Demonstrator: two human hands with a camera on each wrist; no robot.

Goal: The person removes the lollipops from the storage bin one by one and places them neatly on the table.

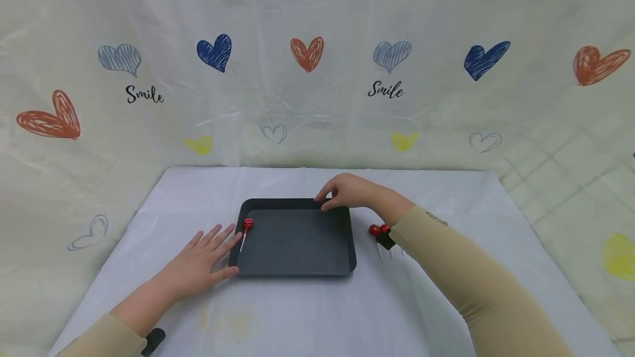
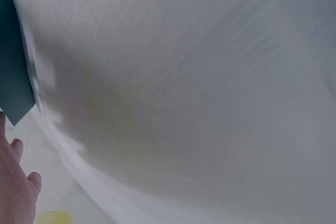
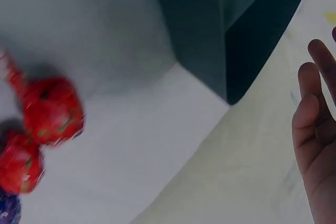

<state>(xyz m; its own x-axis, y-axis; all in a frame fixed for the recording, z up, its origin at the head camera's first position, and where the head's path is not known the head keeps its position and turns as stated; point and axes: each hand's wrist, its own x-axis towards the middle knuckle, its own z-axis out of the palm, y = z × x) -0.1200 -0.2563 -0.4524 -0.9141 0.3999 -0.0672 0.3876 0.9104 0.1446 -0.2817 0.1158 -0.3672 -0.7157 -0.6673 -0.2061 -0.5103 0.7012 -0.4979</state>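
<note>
A dark grey tray lies on the white-covered table. Inside it, along the left side, is a red-wrapped lollipop with a white stick. My left hand lies at the tray's left edge, fingers spread and fairly straight, the tips at the rim. Over the tray's far right corner reaches my right hand, with bent fingers and nothing visible in its grasp. To the tray's right, partly hidden by the right sleeve, are more lollipops; the right wrist view shows red wrappers and a blue one.
The white tablecloth runs back to a pale curtain printed with hearts and "Smile". Black straps show at the wrists. The right forearm crosses the table's right side.
</note>
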